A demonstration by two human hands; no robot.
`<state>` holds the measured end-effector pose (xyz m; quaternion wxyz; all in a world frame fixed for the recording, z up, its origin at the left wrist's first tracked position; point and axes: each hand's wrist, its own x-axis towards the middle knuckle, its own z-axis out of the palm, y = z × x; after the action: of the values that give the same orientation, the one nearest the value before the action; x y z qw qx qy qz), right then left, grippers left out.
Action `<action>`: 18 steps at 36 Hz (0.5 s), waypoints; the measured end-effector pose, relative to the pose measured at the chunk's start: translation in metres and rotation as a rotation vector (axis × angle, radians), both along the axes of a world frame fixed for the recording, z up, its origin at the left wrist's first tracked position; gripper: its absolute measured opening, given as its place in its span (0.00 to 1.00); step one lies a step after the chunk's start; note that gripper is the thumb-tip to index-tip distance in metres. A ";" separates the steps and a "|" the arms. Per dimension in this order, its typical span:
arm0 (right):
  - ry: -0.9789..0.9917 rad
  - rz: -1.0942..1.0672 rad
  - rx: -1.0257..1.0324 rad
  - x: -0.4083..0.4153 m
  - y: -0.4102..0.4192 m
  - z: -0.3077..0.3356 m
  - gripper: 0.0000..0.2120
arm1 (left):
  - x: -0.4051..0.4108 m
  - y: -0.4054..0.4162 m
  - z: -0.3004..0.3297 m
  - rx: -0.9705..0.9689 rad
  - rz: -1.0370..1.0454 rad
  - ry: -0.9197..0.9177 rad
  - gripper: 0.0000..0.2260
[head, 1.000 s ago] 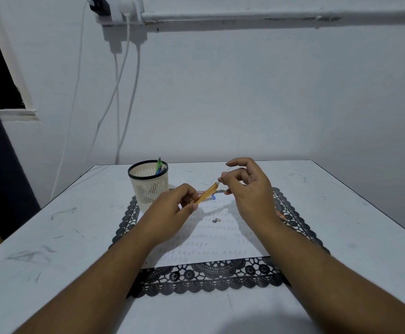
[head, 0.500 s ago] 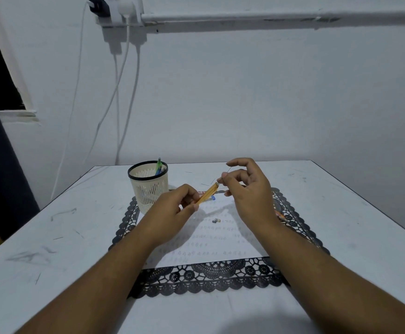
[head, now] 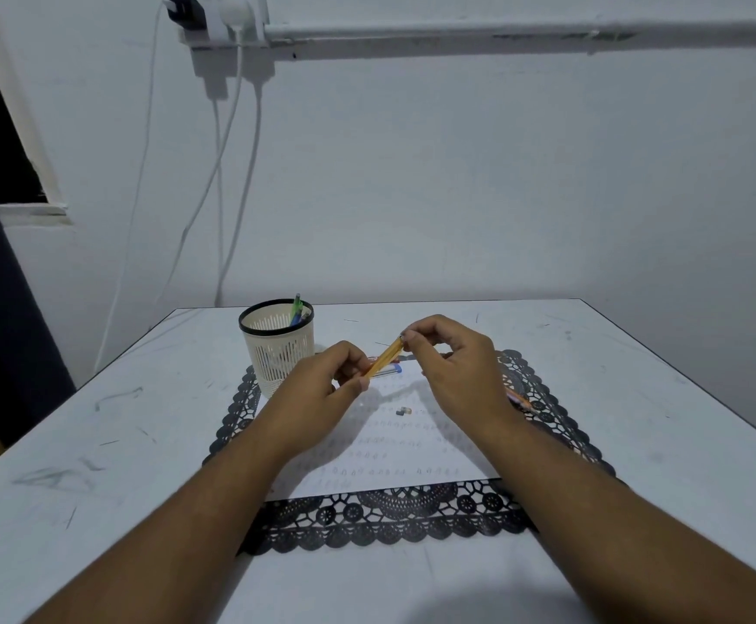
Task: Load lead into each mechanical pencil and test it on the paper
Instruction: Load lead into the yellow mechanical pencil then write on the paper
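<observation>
Now L hand (head: pixel 317 394) gripping yellow pencil (head: pixel 384 356) tilted, open end up, R hand (head: pixel 452 367) fingertips pinched at that end, prob. feeding lead.

Lead (head: pixel 405 340) too small; pencil tip (head: pixel 364 376) hidden.

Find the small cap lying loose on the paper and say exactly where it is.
In the head view, the small cap lies on the paper, centre-right of the sheet, below the yellow pencil and between the left hand and right hand.
</observation>
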<state>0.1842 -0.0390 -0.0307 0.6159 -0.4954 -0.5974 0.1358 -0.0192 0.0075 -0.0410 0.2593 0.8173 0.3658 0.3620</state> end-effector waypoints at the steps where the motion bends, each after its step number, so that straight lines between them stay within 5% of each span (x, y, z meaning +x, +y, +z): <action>1: -0.007 0.004 -0.002 0.001 0.001 0.000 0.06 | 0.000 0.000 0.001 0.001 0.002 0.000 0.06; 7: -0.035 0.015 -0.068 0.006 0.005 -0.001 0.06 | -0.001 0.001 0.002 -0.003 0.026 0.004 0.06; 13: -0.315 0.054 -0.463 0.015 0.011 -0.011 0.06 | -0.002 0.001 0.002 -0.002 0.044 0.006 0.05; 18: -0.350 0.138 -0.623 0.015 0.007 -0.017 0.05 | -0.004 0.002 0.001 0.009 0.061 0.030 0.06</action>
<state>0.1993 -0.0317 -0.0477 0.3133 -0.6336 -0.6556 0.2657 -0.0229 0.0091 -0.0397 0.2389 0.8123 0.3927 0.3591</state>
